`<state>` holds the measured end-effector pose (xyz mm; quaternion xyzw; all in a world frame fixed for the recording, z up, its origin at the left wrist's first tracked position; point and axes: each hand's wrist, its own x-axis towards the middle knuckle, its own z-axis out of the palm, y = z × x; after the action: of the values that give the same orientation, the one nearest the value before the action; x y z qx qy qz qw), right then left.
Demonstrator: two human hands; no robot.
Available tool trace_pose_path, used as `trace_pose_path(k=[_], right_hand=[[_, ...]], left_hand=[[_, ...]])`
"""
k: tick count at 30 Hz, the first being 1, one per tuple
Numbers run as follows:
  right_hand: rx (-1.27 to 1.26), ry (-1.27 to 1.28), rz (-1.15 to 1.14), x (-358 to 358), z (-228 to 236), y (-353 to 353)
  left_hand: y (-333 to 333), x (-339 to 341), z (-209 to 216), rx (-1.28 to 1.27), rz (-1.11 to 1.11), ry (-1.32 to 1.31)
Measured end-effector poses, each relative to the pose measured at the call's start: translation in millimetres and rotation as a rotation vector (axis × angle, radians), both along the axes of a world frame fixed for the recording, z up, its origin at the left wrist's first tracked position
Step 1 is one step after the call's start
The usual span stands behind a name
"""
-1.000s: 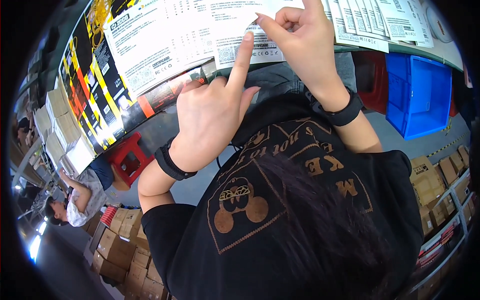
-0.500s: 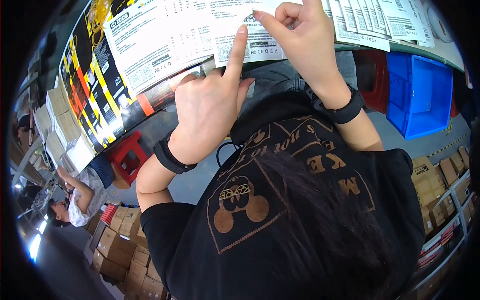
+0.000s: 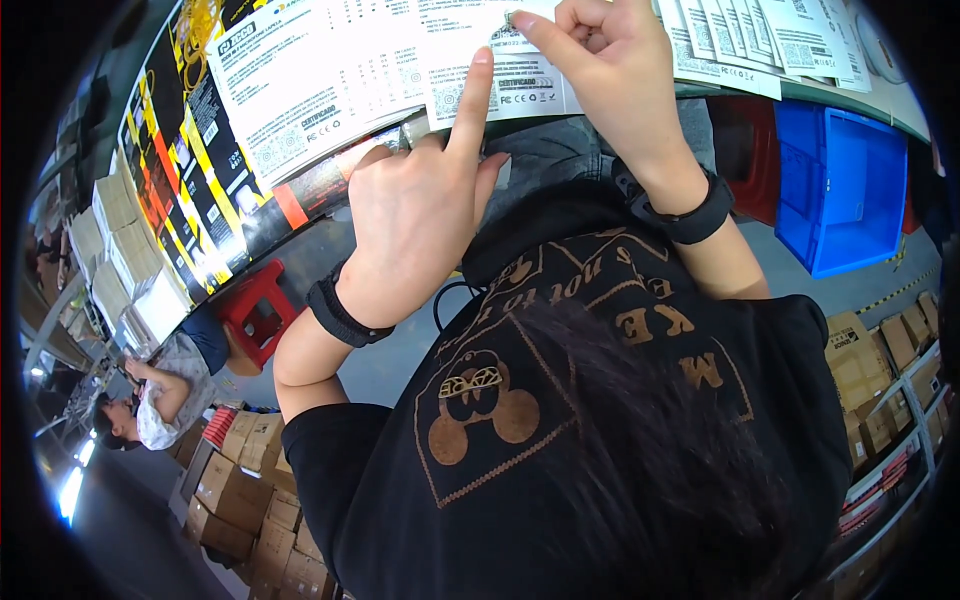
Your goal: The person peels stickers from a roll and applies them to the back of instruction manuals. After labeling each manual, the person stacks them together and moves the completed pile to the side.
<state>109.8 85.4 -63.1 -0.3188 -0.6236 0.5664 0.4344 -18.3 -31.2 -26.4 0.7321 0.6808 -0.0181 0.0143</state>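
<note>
My left hand [image 3: 415, 205] rests over the table's near edge with its index finger stretched out. That fingertip presses on a white printed sheet [image 3: 450, 105], while the thumb stands apart and the other fingers curl under. My right hand [image 3: 630, 95] is closed, its thumb tip on a small pale label [image 3: 520, 45] with dark print near the sheet's middle. Whether anything is pinched in those curled fingers is hidden. A stack of similar printed sheets [image 3: 290, 80] lies left of the worked sheet. Several more sheets [image 3: 720, 70] lie fanned out to the right.
Black, yellow and orange printed packaging [image 3: 200, 170] covers the table's left end. A blue crate [image 3: 865, 190] stands at right, beside a red stool [image 3: 745, 150]. Another red stool [image 3: 255, 315] is at left, near a seated person [image 3: 165, 390]. Cardboard boxes [image 3: 235, 490] are stacked behind.
My right hand has shifted slightly to the right, its thumb still on the label. My left index finger stays on the sheet, nearly unmoved.
</note>
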Motion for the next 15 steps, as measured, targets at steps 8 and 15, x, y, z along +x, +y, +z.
trace_pose_path(k=[8,15], right_hand=[[-0.1,-0.137,-0.015,0,6,-2],[0.209,0.237,-0.006,-7,-16,1]], left_hand=[[-4,1,4,0.007,0.005,-0.053],[-3,4,5,-0.005,0.011,-0.056]])
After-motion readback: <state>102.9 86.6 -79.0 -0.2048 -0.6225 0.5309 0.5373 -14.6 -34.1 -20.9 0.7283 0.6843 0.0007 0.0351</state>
